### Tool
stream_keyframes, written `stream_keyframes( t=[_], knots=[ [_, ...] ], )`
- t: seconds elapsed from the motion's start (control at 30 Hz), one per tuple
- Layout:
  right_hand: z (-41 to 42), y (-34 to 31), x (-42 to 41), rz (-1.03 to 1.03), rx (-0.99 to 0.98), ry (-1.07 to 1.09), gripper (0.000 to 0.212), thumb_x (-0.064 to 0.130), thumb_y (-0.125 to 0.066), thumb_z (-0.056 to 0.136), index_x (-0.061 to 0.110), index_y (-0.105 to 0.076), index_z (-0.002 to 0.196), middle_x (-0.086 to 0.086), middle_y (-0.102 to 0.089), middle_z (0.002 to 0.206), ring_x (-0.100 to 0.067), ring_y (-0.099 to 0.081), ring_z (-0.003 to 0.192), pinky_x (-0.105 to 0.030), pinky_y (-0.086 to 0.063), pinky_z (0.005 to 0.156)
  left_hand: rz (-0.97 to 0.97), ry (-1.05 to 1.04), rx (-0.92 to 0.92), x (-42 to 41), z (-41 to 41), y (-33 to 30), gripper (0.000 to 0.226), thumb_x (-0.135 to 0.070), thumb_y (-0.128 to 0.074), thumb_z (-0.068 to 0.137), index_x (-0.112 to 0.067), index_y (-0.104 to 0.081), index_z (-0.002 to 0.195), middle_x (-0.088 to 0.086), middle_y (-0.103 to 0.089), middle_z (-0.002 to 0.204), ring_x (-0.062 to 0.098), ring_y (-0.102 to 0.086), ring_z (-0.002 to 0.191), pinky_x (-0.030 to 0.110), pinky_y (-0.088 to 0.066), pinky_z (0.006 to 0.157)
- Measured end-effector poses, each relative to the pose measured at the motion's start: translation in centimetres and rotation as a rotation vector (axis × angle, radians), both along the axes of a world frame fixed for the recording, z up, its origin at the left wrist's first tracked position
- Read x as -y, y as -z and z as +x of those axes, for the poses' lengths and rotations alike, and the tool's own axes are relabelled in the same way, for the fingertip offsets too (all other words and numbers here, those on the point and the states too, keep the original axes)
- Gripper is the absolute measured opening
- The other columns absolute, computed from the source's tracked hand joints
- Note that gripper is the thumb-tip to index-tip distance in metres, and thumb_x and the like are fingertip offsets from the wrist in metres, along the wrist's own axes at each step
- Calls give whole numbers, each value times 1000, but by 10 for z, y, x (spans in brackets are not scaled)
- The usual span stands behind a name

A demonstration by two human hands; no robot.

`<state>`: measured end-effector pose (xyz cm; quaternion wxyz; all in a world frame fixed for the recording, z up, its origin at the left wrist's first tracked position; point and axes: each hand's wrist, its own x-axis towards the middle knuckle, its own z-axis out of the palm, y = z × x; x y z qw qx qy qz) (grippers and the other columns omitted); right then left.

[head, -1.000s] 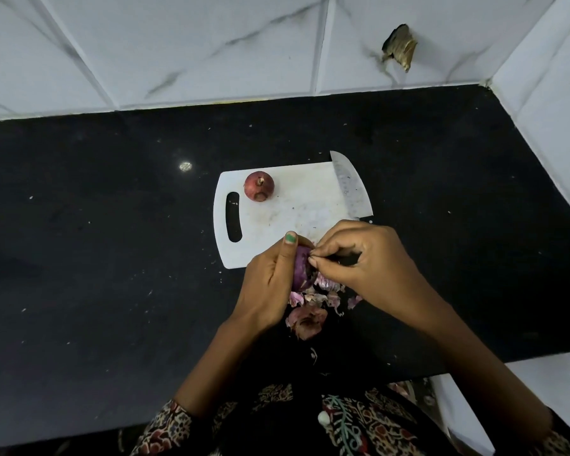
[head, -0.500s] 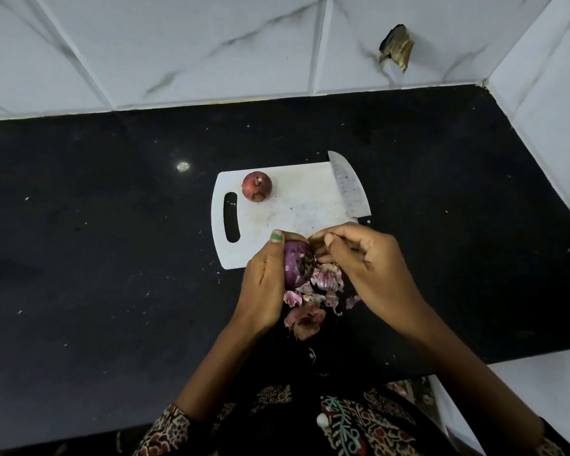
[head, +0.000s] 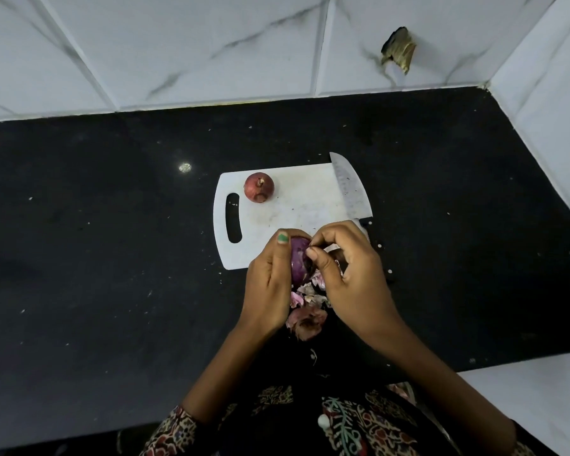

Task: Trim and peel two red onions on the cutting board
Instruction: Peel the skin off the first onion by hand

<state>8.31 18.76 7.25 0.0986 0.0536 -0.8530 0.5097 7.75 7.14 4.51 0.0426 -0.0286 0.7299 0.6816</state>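
While I am watching from the head view, both hands are working just over the near edge of the cutting board (head: pixel 297 205).

Key relation: the held onion (head: pixel 298 260) is sitting between the hands, left of the right fingertips; I cannot tell its long axis.

Left hand (head: pixel 270 278): fingers are curling around the held onion.

Right hand (head: pixel 349 271): thumb and fingertips are pinching skin at its side.

Look: glossy purple, mostly bare.

Second onion (head: pixel 259 187): resting unpeeled at the board's far left.

Peels (head: pixel 306 311): piling just off the board's near edge.
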Motion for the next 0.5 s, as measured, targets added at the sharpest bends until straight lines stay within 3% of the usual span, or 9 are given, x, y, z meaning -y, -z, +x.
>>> stream_keyframes(
  t=[0.17,0.33,0.5],
  knots=[
    [1,4,0,-171,166,142,5,21,-50,94,18,-54,91,4,-59,87,-7,-59,83,-20,-47,74,104,-47,18,-4,1,-6,43,-37,-22,102,-25,-63,95,-14,-70,86,4,-67,84,16,-52,73],
    [2,0,-6,-295,183,227,10,2,-66,85,11,-62,85,-1,-67,79,-13,-66,74,-26,-55,70,90,-47,-31,-4,-2,-5,40,-34,-22,100,-22,-61,98,-13,-66,90,7,-65,87,23,-53,80],
    [2,-10,-15,-95,160,102,20,5,-54,93,17,-69,100,11,-68,94,-4,-64,90,-17,-49,78,95,-34,3,-5,-1,-4,41,-36,-24,102,-22,-62,99,-5,-69,91,14,-67,90,32,-55,84]
  ],
)
